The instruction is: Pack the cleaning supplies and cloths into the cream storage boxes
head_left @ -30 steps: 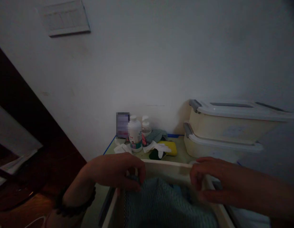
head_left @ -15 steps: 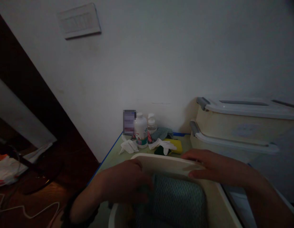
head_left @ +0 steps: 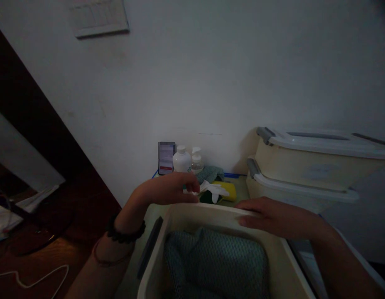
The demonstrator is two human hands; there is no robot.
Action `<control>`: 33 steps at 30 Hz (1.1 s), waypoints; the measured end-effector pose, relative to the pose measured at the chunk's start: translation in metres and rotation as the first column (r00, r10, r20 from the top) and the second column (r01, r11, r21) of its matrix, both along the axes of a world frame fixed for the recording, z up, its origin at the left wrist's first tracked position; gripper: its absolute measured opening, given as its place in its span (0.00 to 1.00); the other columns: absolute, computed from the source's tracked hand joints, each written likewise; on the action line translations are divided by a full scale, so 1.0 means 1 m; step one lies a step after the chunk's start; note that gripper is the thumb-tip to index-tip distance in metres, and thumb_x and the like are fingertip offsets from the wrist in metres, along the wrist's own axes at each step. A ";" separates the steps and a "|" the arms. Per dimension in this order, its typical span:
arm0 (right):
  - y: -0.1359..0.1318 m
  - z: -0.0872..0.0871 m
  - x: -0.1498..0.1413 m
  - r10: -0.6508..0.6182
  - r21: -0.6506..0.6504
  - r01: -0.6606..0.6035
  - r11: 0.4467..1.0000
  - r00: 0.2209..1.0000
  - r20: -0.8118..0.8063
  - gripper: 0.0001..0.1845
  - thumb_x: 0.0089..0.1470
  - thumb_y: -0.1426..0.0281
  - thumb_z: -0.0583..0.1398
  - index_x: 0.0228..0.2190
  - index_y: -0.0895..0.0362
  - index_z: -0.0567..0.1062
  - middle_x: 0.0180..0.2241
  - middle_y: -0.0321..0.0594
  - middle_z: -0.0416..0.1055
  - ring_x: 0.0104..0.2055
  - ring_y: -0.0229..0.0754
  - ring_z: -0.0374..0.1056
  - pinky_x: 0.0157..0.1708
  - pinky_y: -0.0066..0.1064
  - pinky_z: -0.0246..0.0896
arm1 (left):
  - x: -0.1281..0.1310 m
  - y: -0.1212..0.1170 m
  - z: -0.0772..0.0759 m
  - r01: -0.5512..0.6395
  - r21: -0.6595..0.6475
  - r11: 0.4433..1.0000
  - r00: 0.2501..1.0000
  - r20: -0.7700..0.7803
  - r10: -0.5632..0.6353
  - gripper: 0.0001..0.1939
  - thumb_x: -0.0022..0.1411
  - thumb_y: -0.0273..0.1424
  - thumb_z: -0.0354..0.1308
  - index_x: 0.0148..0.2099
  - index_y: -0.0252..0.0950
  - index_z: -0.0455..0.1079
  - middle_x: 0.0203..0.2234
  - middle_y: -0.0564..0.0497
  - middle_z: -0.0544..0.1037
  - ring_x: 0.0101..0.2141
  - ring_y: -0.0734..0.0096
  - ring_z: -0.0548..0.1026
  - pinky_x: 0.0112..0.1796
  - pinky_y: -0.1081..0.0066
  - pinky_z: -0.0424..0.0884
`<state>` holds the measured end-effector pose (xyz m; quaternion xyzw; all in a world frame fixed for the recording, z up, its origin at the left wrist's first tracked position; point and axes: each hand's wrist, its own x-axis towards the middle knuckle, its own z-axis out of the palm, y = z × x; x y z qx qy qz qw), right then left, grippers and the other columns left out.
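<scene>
My right hand [head_left: 262,214] grips the far rim of an open, cream plastic storage box [head_left: 282,270], thumb inside and fingers over the edge. A grey-green textured cloth [head_left: 226,259] lies in the box. Over the far left part of the rim is my left hand [head_left: 176,189], its fingers bent and apart from the thumb, with nothing seen in it. Just beyond its fingertips lie a crumpled white piece [head_left: 212,190], tissue or glove I cannot tell, and a yellow and dark green sponge [head_left: 227,191].
Behind my left hand stand a white bottle [head_left: 181,158], a clear pump bottle [head_left: 197,161] and a phone [head_left: 166,158] against the wall. Another grey-green cloth [head_left: 213,173] lies beside them. Two lidded boxes [head_left: 304,166] are stacked at the right. A cable [head_left: 39,286] crosses the floor.
My left hand has come up out of the box, away from the cloth, to above the far rim. My right hand stays on the rim. The view has shifted slightly.
</scene>
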<state>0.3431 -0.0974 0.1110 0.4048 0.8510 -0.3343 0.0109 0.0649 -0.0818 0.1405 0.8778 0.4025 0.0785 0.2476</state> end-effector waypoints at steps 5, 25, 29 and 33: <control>0.002 -0.002 0.001 -0.002 0.002 0.002 1.000 1.000 -0.015 0.20 0.59 0.57 0.50 0.35 0.58 0.75 0.33 0.41 0.73 0.36 0.43 0.68 0.36 0.31 0.60 | 0.004 0.013 -0.006 0.039 -0.224 0.974 0.997 -0.050 -0.051 0.06 0.53 0.32 0.63 0.34 0.35 0.76 0.26 0.51 0.79 0.28 0.69 0.75 0.29 0.74 0.65; -0.003 0.005 -0.007 -0.032 0.003 0.033 0.999 0.997 -0.074 0.23 0.59 0.54 0.50 0.36 0.56 0.76 0.32 0.39 0.73 0.34 0.40 0.67 0.33 0.29 0.61 | -0.029 0.019 -0.008 0.073 -0.382 0.921 0.997 0.015 -0.073 0.09 0.54 0.35 0.62 0.36 0.36 0.77 0.25 0.52 0.79 0.27 0.72 0.73 0.29 0.76 0.65; -0.004 0.004 -0.016 -0.019 0.015 0.020 1.000 0.998 -0.064 0.22 0.59 0.55 0.50 0.35 0.57 0.76 0.32 0.39 0.73 0.33 0.39 0.66 0.31 0.28 0.59 | -0.035 0.019 -0.007 0.036 -0.371 0.928 0.999 -0.014 -0.044 0.10 0.54 0.36 0.61 0.35 0.35 0.77 0.27 0.51 0.79 0.29 0.70 0.74 0.30 0.75 0.66; -0.003 0.000 -0.023 -0.007 0.077 0.012 0.997 0.998 -0.068 0.21 0.60 0.56 0.50 0.34 0.58 0.75 0.31 0.39 0.73 0.32 0.39 0.66 0.31 0.28 0.58 | -0.042 0.017 -0.008 0.018 -0.324 0.946 0.999 -0.021 -0.026 0.10 0.53 0.35 0.61 0.34 0.34 0.76 0.27 0.50 0.79 0.30 0.70 0.75 0.30 0.75 0.66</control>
